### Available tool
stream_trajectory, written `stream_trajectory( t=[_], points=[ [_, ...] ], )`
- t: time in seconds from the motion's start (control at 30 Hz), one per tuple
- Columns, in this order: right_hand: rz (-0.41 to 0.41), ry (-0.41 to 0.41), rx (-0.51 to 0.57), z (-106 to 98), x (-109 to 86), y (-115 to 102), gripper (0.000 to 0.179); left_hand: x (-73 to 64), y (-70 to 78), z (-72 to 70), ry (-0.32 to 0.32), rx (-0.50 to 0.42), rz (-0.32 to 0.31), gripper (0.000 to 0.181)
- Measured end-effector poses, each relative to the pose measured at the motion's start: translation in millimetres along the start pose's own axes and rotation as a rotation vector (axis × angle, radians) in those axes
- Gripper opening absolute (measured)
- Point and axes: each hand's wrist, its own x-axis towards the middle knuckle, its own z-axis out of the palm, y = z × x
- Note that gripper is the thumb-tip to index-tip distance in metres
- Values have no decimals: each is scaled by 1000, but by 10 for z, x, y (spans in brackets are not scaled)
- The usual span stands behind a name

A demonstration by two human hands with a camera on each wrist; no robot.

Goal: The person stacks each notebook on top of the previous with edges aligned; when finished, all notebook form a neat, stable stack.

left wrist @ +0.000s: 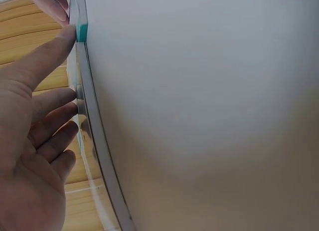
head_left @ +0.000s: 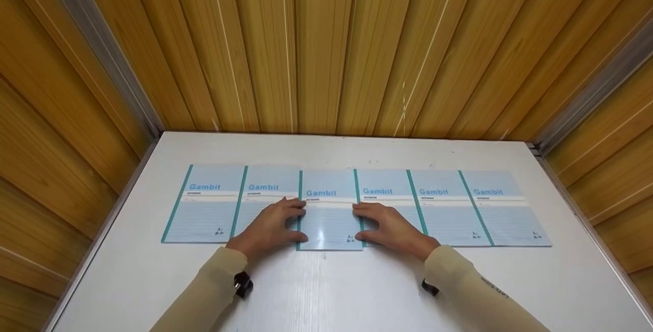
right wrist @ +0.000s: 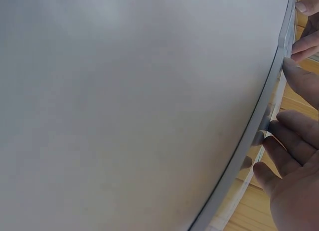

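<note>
Along the white worktop [head_left: 326, 296], six blue notebooks [head_left: 201, 222] lie flat in a row, and the third from the left, call it the middle notebook [head_left: 329, 225], sits slightly nearer the person. The left grip [head_left: 270, 225] touches its green spine [head_left: 300, 184], the right grip [head_left: 395, 227] its right edge; neither is clenched, the fingers simply flanking it. Its cover shines, so I'd expect it to slide easily; it's probably light and bendy, likelier to crease than break. I'd take it by the bound spine and opposite edge, pressing gently so the pages don't buckle.
</note>
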Motion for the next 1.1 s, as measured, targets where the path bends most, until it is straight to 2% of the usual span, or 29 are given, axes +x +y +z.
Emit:
stream_trajectory(
  t=[0.47, 0.73, 0.9, 1.1],
  points=[
    [-6, 1, -11, 48, -118, -46, 65, -108, 43, 44, -5, -9, -23, 68],
    [-44, 9, 7, 48, -165, -52, 65, -148, 49, 55, 13, -5, 24, 65],
    [-9, -7, 24, 51, -193, -67, 66, -167, 56, 75, 10, -2, 12, 66],
    [-3, -4, 26, 65, -215, -84, 64, -202, 102, 102, 16, -13, -38, 64]
  ],
)
